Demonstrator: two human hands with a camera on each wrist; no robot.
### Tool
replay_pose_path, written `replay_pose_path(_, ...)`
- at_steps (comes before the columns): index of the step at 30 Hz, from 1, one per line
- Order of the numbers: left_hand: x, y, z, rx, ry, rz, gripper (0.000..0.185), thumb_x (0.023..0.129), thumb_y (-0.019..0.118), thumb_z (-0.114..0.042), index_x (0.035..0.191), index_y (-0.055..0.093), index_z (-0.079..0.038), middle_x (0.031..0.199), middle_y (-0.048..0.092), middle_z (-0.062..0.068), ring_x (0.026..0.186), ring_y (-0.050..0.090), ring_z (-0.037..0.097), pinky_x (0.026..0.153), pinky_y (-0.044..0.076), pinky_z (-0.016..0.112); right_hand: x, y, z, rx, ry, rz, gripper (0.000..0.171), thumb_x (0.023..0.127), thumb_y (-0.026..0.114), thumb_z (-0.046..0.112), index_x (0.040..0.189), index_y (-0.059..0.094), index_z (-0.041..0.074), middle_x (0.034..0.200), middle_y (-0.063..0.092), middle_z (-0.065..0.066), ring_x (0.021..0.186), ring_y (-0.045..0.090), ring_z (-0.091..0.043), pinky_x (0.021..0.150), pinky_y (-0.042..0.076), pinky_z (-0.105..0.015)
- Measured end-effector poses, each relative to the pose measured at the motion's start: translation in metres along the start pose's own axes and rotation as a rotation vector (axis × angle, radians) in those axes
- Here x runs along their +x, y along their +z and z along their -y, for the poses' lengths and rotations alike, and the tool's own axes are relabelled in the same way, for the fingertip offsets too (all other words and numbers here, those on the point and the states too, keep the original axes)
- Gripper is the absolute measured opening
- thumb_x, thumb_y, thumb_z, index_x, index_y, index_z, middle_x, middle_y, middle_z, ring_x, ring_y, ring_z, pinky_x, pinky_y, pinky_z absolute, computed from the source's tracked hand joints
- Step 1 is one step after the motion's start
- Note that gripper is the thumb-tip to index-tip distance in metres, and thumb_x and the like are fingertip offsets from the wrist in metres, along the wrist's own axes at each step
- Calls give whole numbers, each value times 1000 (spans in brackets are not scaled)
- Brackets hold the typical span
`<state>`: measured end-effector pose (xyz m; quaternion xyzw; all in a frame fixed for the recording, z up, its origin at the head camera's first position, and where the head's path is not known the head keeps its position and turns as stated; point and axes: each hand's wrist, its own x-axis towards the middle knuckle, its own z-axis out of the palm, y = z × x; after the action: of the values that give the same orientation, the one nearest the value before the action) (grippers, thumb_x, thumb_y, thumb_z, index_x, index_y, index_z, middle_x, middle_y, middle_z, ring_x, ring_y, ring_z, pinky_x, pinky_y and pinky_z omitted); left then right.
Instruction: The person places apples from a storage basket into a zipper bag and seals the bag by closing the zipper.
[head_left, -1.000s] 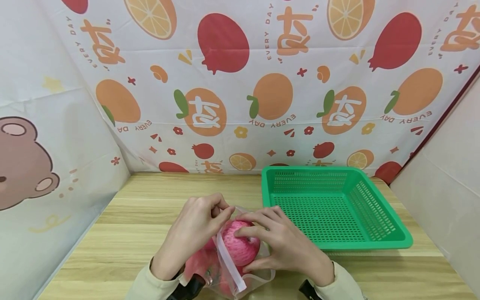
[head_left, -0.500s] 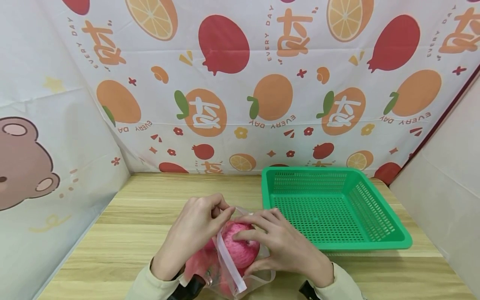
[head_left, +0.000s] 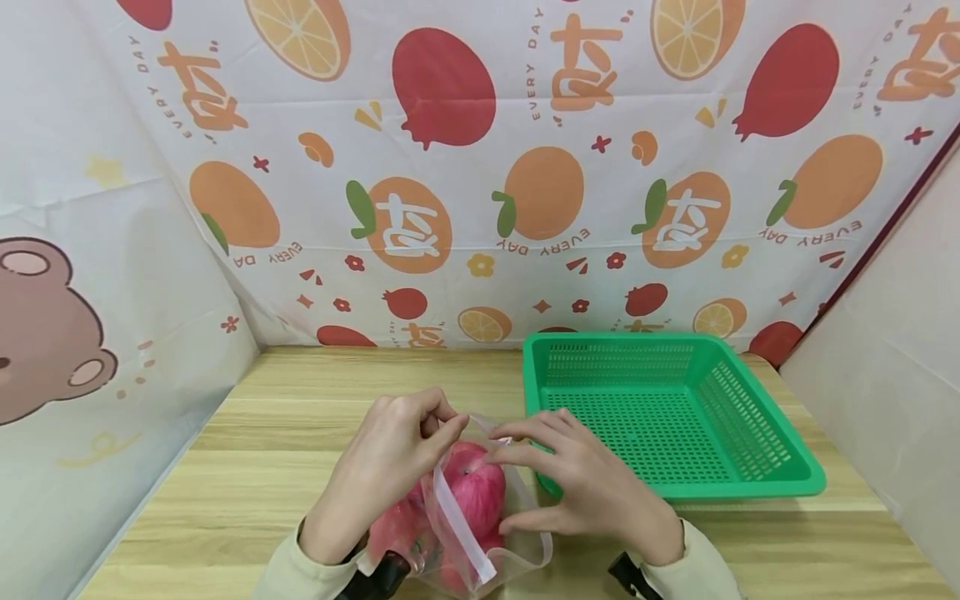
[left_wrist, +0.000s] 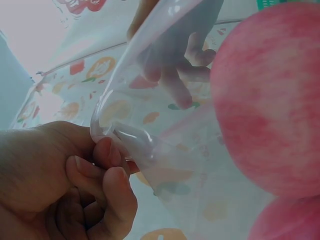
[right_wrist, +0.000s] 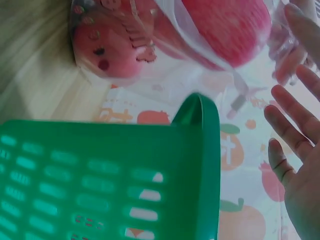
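A clear plastic bag with a whitish strip along its opening holds several pinkish-red apples. My left hand pinches the bag's edge between thumb and fingers, as the left wrist view of the hand shows. The top apple sits at the mouth of the bag, with its dimpled end upward. My right hand is spread just to the right of this apple, its fingers loosely bent and holding nothing. In the right wrist view, the fingers are apart from the fruit. The lower apples are seen through printed plastic.
A green perforated basket stands on the wooden table to the right, just beyond my right hand. Behind the table hangs a fruit-print cloth. Pale side walls border the table.
My right hand has let go of the top apple and moved slightly right. The apple has turned so its dimpled end faces up. My left hand keeps its pinch on the bag.
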<state>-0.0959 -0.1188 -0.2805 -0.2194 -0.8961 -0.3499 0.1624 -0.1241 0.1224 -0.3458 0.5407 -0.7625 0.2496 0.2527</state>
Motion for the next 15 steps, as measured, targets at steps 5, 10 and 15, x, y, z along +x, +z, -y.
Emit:
replay_pose_path(5,0,0,0,-3,-7,-2,22,87,79,-8,72,66,-16,54,48,-15,45,36,-5,41,32,20,-1,-5,-8,6,32,-42,44,85,80,24,126,67,19,125,67,5,111,61,-11,94,49,-31)
replay_pose_path(10,0,0,0,-1,-15,-5,21,86,80,-8,73,66,-16,54,47,-14,46,35,-4,41,32,20,0,-4,-15,-40,96,-37,38,86,79,16,123,69,17,118,70,6,106,64,-11,91,52,-32)
replay_pose_path(15,1,1,-1,-9,-19,-1,22,87,80,-9,72,66,-16,54,46,-14,46,35,-4,42,31,20,1,-1,-19,-87,121,-12,39,84,81,14,121,70,16,117,71,6,104,65,-12,89,53,-34)
